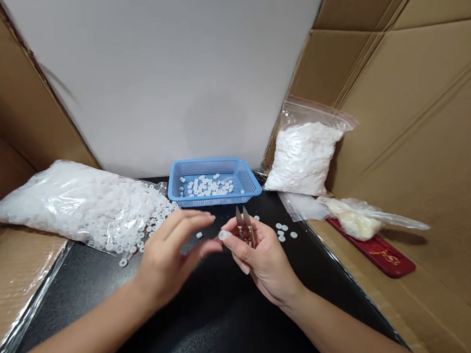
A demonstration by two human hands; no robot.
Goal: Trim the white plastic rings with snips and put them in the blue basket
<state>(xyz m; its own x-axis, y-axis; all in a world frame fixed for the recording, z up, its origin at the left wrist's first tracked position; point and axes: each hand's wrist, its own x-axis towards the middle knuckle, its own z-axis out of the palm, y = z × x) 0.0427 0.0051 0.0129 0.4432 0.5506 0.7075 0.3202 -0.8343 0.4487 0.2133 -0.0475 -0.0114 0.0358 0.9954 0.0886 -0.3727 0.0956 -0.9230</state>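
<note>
My right hand (262, 256) is closed round a pair of thread snips (245, 226), whose two dark blades point up and stand slightly apart. Between that thumb and fingers it also pinches a small translucent white plastic piece (224, 235). My left hand (168, 252) hovers just to the left, thumb and fingers spread with a gap between them. Its thumb tip comes close to the white piece; whether they touch I cannot tell. Behind both hands stands a blue mesh basket (215, 201) with many small white rings (209, 186) in it.
On the left lies a large clear bag (83, 205) spilling white rings onto the black tabletop (198, 321). Several loose rings (281, 231) are at right. Beyond stand a zip bag (305, 157) of white pieces, a red case (388, 254) under a plastic bag (357, 221), and cardboard walls (417, 102).
</note>
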